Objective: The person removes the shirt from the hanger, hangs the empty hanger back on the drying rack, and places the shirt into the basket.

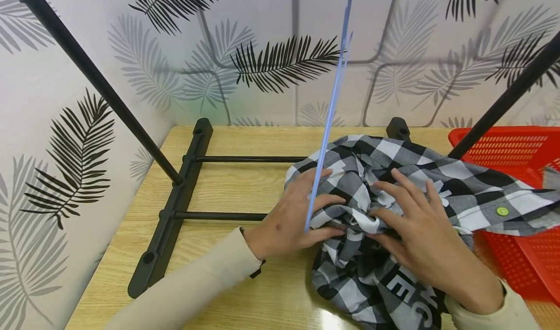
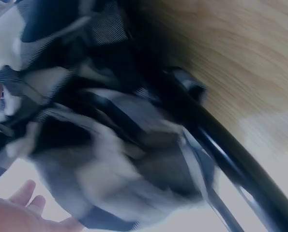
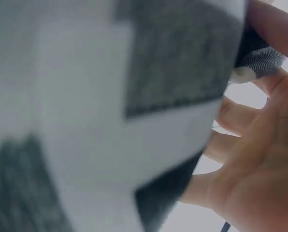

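Note:
A crumpled black, white and grey checked shirt [image 1: 350,281] lies bunched over a black rack's lower bars, with printed letters and a green button [image 1: 502,211] showing. My left hand [image 1: 293,213] grips its bunched edge from the left, thumb below and fingers above. In the left wrist view the cloth [image 2: 105,179] hides much of that hand. From the right, my right hand [image 1: 415,233] pinches a fold, its other fingers spread over the cloth. The right wrist view shows a bit of fabric [image 3: 262,63] beside the thumb, while nearer cloth blocks most of the frame.
Black rack tubes rise at left [image 1: 105,92] and right [image 1: 516,92], from a foot bar [image 1: 170,213] on the wooden table [image 1: 236,267]. A red plastic basket [image 1: 520,267] stands at right, with part of the shirt across it. A patterned wall is behind.

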The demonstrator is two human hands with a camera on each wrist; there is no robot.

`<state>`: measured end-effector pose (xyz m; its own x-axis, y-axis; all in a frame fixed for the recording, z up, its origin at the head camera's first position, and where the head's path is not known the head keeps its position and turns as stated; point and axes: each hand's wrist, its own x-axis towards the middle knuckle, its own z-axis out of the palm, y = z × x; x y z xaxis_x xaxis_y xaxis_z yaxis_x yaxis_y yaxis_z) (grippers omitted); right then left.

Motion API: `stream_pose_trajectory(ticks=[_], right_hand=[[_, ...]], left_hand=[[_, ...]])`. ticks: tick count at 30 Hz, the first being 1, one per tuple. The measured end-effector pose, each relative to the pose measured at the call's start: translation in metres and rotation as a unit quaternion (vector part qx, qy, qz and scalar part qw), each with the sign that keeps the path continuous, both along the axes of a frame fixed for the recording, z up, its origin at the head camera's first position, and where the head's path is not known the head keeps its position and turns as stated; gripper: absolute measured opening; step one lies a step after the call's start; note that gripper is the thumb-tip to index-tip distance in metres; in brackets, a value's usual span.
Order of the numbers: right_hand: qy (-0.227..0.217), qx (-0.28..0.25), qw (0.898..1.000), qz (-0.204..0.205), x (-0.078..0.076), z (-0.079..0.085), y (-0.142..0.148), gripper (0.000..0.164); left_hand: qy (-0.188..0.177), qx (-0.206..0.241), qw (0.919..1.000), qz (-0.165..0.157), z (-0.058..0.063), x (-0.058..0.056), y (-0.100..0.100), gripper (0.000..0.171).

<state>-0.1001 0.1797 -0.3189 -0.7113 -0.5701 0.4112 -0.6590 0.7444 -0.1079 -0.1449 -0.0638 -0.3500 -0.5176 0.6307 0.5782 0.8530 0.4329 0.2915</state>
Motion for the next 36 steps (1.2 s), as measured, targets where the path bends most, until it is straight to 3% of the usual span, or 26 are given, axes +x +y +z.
stream_pose_trajectory(ticks=[5, 8, 13, 14, 17, 23, 30, 36], right_hand=[[0.005, -0.022, 1.000, -0.008, 0.000, 0.006, 0.007, 0.038], [0.012, -0.035, 0.999, -0.011, 0.000, 0.011, 0.011, 0.040], [0.034, -0.055, 0.998, -0.021, 0.000, 0.017, 0.017, 0.074], [0.038, -0.058, 0.997, -0.024, 0.001, 0.018, 0.018, 0.074], [0.047, -0.063, 0.996, -0.033, 0.001, 0.020, 0.020, 0.075], [0.068, -0.080, 0.994, -0.044, 0.001, 0.023, 0.025, 0.071], [0.081, -0.103, 0.989, -0.067, 0.002, 0.028, 0.034, 0.076], [0.097, -0.122, 0.983, -0.101, 0.003, 0.033, 0.044, 0.083]], left_hand=[[-0.009, -0.047, 0.9973, 0.057, -0.007, -0.008, -0.013, 0.059], [-0.037, -0.080, 0.9913, 0.098, -0.010, -0.011, -0.019, 0.070], [-0.092, -0.120, 0.9768, 0.152, -0.012, -0.014, -0.024, 0.069], [-0.100, -0.124, 0.9746, 0.158, -0.012, -0.014, -0.025, 0.066], [-0.120, -0.130, 0.9696, 0.169, -0.013, -0.015, -0.027, 0.061], [-0.130, -0.131, 0.9677, 0.172, -0.017, -0.016, -0.029, 0.053], [-0.152, -0.154, 0.9592, 0.182, -0.021, -0.014, -0.030, 0.028], [-0.179, -0.168, 0.9507, 0.189, -0.025, -0.011, -0.032, 0.028]])
